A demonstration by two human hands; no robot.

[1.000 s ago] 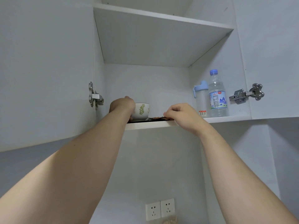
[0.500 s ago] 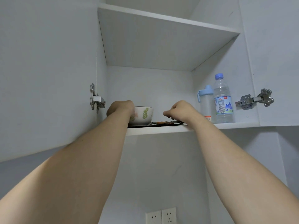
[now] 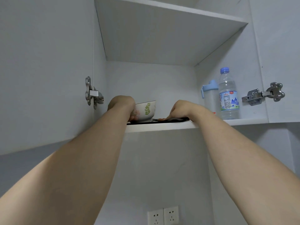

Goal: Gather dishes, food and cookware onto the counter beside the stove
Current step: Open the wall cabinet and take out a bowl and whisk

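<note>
The left hand [image 3: 122, 105] is curled against the left side of a white bowl [image 3: 146, 111] with a green leaf print; its grip looks closed on the bowl's wall, though the fingertips are hidden behind the wrist. The right hand [image 3: 180, 109] is bent down with its fingers pressed onto the edge of a flat dark tray [image 3: 168, 120] lying on the cupboard shelf [image 3: 162, 126]; whether that grip pinches the tray or only rests on it I cannot tell. The bowl stands on the left part of the tray, and a small utensil or bit of food, too small to name, lies on the tray between bowl and right hand.

To the right on the same shelf, near the right hand, stand 2 bottles: a light blue-capped flask [image 3: 210, 95] and, just beside it, a clear water bottle [image 3: 228, 96]. Both cupboard doors hang open, hinges [image 3: 92, 92] showing.

The risk, as I judge it, is overhead handling: the shelf sits above eye level, so the tray's surface is unseen. If the tray is drawn out tilted, the bowl could slide off its edge. A sideways swing of the right forearm could also knock the bottles.
</note>
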